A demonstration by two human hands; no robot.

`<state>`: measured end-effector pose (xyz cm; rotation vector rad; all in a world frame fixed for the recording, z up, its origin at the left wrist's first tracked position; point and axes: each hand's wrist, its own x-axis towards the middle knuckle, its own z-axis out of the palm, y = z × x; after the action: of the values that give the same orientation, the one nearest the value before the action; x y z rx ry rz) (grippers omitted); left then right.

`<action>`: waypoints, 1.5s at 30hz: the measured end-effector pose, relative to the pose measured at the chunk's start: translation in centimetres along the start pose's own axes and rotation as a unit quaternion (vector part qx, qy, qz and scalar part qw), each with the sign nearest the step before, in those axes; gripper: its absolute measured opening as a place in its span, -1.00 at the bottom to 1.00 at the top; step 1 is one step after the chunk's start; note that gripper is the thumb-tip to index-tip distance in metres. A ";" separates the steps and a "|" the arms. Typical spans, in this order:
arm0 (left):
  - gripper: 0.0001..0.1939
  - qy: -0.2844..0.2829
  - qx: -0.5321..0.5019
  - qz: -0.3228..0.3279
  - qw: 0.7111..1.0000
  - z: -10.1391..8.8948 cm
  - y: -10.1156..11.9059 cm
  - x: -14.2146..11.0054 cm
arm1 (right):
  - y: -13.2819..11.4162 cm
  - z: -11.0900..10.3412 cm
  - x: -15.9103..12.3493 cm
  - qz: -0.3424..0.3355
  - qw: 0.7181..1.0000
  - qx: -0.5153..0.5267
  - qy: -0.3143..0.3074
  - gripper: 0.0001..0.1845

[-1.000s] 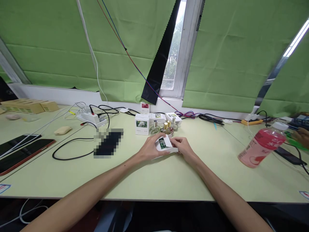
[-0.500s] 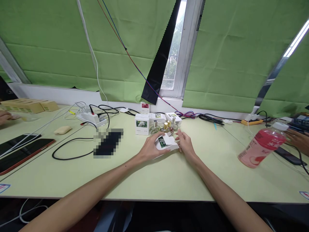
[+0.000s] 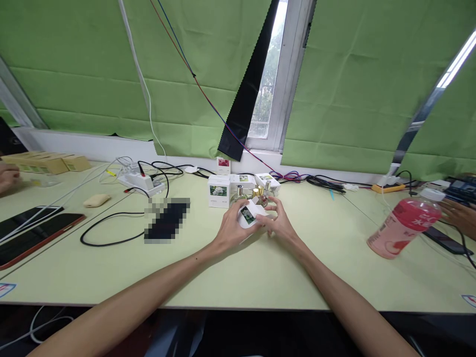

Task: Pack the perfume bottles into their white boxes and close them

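My left hand is wrapped around a small white box with a flower picture on its face, held tilted above the table. At the box's right end, my right hand is closed on the flap, its thumb against the white card. Just behind my hands stand several small glass perfume bottles with silver and gold caps, partly covered by the box and fingers. An upright white box with a white flower picture is to their left. Another white box lies behind the bottles.
A pink drink bottle stands on the right. On the left are phones, a cream case, a power strip and yellow boxes. Cables run along the wall. Other people's hands show at both edges.
My right hand has moved left and closed on the end of the box, its fingers now at the flap. The box has turned slightly in my left hand.
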<state>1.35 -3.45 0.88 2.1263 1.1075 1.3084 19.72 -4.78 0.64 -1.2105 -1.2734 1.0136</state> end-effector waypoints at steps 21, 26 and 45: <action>-0.35 0.002 -0.050 -0.028 0.998 -0.2 0.0 -0.2 | 0.3 0.7 -0.6 -0.087 0.995 -0.018 -0.038 0.05; -0.35 0.002 -0.052 -0.021 0.998 0.0 -0.2 -0.2 | 0.0 0.9 -0.8 -0.110 0.993 -0.012 -0.033 -0.06; -0.36 0.017 -0.089 0.041 0.995 0.5 -0.9 -0.1 | 0.2 -0.1 -0.2 -0.191 0.980 -0.028 0.043 -0.31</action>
<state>1.42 -3.00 -0.02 2.0432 0.8884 1.4284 19.84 -4.96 0.41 -0.9889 -1.4048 0.6435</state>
